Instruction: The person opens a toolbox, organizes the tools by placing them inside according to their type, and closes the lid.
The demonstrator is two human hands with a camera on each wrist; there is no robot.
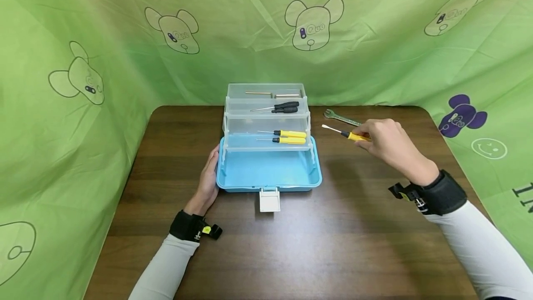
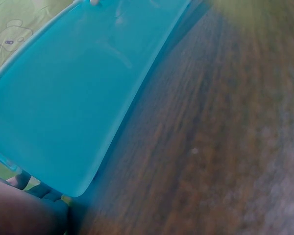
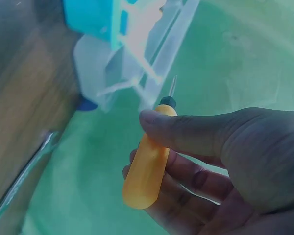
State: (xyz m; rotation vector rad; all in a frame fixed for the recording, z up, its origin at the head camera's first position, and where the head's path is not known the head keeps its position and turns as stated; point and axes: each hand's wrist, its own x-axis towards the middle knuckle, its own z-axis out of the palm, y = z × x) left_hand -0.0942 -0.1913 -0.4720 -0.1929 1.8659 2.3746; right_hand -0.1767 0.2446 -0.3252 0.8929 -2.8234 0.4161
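green printed curtain (image 1: 241, 31), upper frame and sides. brown wooden table (image 1: 270, 253), middle and lower frame. blue toolbox (image 1: 266, 168), centre; translucent tiered trays (image 1: 241, 124) raised. right hand (image 1: 385, 140), right of centre, thumb and fingers closed about a yellow-handled flat-blade screwdriver (image 1: 356, 137), tip leftward. left hand (image 1: 207, 182), left of centre, fingers fairly straight against the toolbox's outer wall. open-ended wrench (image 1: 343, 118), just above the screwdriver. two yellow-handled screwdrivers (image 1: 291, 134), lowest tray; two black-handled screwdrivers (image 1: 287, 104), middle; hex keys (image 1: 287, 95), top. handling, as judged: shank level, tip clear of tray walls, toolbox braced.
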